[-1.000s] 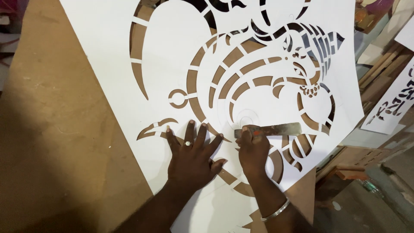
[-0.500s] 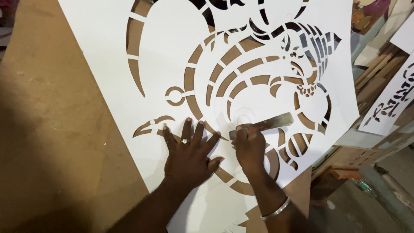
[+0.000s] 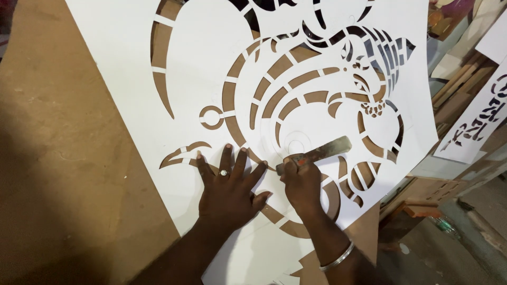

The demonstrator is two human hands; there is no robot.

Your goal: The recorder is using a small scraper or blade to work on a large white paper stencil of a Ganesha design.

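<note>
A large white stencil sheet [image 3: 211, 58] with curved cut-outs lies on a brown board [image 3: 63, 158]. My left hand [image 3: 227, 190] presses flat on the sheet, fingers spread, a ring on one finger. Just to its right, my right hand [image 3: 303, 184] grips a flat metal blade tool [image 3: 322, 151] whose tip touches the sheet near faint pencil circles [image 3: 296, 142]. A metal bangle [image 3: 338, 257] sits on my right wrist.
Another white cut-out sheet [image 3: 480, 116] leans at the right edge. Wooden strips and planks [image 3: 454, 89] stand behind it. The board's right edge drops to a lower floor [image 3: 449, 248] with small debris.
The view has shifted slightly. My right hand has tilted the blade tool upward to the right, and both hands stay in the same place on the sheet.
</note>
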